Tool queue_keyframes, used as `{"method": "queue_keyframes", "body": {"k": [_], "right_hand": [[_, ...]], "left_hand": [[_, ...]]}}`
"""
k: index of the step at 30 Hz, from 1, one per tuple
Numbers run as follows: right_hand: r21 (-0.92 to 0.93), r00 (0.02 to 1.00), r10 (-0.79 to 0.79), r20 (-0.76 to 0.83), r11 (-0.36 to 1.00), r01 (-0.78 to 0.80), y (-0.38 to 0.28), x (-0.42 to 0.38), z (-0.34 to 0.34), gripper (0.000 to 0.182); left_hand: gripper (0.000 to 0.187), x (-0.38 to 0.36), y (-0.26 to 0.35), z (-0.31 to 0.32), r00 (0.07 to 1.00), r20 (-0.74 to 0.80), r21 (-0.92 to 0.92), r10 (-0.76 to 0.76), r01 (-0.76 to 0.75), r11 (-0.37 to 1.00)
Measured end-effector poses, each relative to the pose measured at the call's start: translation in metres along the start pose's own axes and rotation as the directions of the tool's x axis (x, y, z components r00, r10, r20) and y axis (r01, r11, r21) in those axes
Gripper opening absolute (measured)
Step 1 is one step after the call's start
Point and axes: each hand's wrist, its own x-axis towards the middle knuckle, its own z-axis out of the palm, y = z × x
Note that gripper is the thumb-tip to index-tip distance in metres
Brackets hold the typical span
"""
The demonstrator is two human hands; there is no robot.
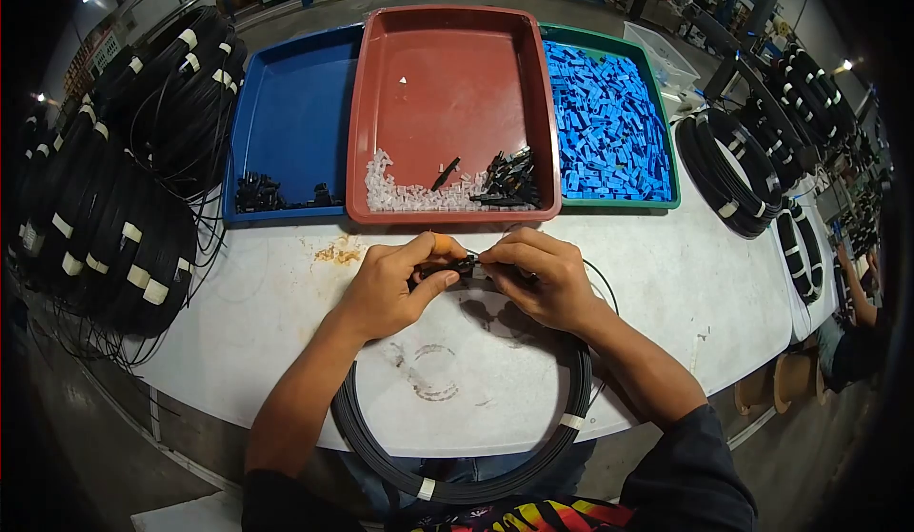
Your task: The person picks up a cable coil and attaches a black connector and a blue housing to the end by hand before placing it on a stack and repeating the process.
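Note:
My left hand [388,289], with an orange wrap on one fingertip, is closed around a small black connector part [463,266]. My right hand [545,277] pinches at the part's right end, where a thin black cable seems to enter; the fingers hide the exact join. Below both hands, a coil of black cable [577,384] bound with white tape lies over the table's front edge, close to my body. A loose loop of that cable curves out past my right wrist.
Ahead, a red tray [452,104] holds clear and black small parts. Beside it are a blue tray [290,123] with black pieces and a green tray [674,175] full of blue pieces. Cable coils pile up left [105,237] and right [728,170] on the white table [666,294].

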Motion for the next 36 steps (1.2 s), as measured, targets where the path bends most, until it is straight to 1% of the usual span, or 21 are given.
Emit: {"method": "queue_keyframes", "body": {"k": [3,6,8,12,14,18,20,24,26,27,29,30,32,36], "right_hand": [[0.005,1.000,0.009,-0.008,1.000,-0.009,0.000,-0.001,0.000,0.023],[0.006,1.000,-0.004,0.002,1.000,0.004,0.000,-0.001,-0.001,0.021],[0.005,0.999,-0.040,-0.024,0.999,0.040,0.000,-0.001,-0.001,0.021],[0.008,0.999,-0.045,-0.027,0.999,0.046,0.002,-0.002,0.000,0.020],[0.005,0.999,-0.033,-0.035,0.999,0.033,0.002,-0.003,0.000,0.019],[0.009,0.998,-0.055,-0.044,0.998,0.055,0.001,-0.001,-0.001,0.018],[0.007,0.999,-0.043,-0.025,0.999,0.043,0.001,-0.002,-0.001,0.018],[-0.007,0.999,-0.046,-0.014,0.999,0.045,0.000,-0.001,-0.002,0.017],[0.022,1.000,0.004,-0.013,1.000,-0.004,0.000,-0.001,-0.001,0.016],[0.022,1.000,0.005,-0.013,1.000,-0.005,0.000,-0.002,0.000,0.016],[0.033,1.000,0.008,0.004,0.999,-0.009,0.000,-0.002,0.000,0.015],[0.034,1.000,0.008,0.004,0.999,-0.008,0.000,-0.002,0.000,0.015],[0.075,0.999,0.039,0.004,0.996,-0.039,0.000,-0.002,0.000,0.014],[0.097,0.997,0.070,0.026,0.993,-0.072,-0.003,0.002,-0.002,0.013]], "left_hand": [[0.023,0.000,0.004,-0.001,0.999,0.033,-0.024,-0.031,0.032,0.999],[0.023,0.000,0.004,0.001,1.000,0.017,-0.036,0.014,-0.014,0.999],[0.024,-0.001,0.006,0.000,0.999,0.030,0.001,0.030,-0.030,1.000],[0.024,-0.001,0.007,0.000,0.999,0.041,0.009,0.032,-0.033,0.999],[0.023,-0.001,0.005,0.002,0.996,0.022,0.026,0.081,-0.082,0.996],[0.021,-0.002,0.006,0.001,0.997,0.038,0.065,0.072,-0.075,0.995],[0.020,-0.002,0.002,0.003,0.989,0.028,0.096,0.146,-0.148,0.984],[0.020,-0.001,0.000,0.005,0.979,0.015,0.134,0.205,-0.205,0.970],[0.020,-0.001,0.002,0.004,0.967,0.013,0.191,0.256,-0.254,0.948],[0.020,-0.001,0.001,0.005,0.967,0.013,0.190,0.255,-0.253,0.949],[0.021,-0.001,-0.001,0.006,0.937,-0.003,0.281,0.350,-0.335,0.899],[0.021,0.000,-0.001,0.006,0.937,-0.004,0.281,0.350,-0.335,0.899],[0.020,0.000,-0.001,0.006,0.907,-0.036,0.331,0.419,-0.385,0.862],[0.020,0.000,-0.004,0.006,0.883,-0.045,0.370,0.466,-0.419,0.829]]}}
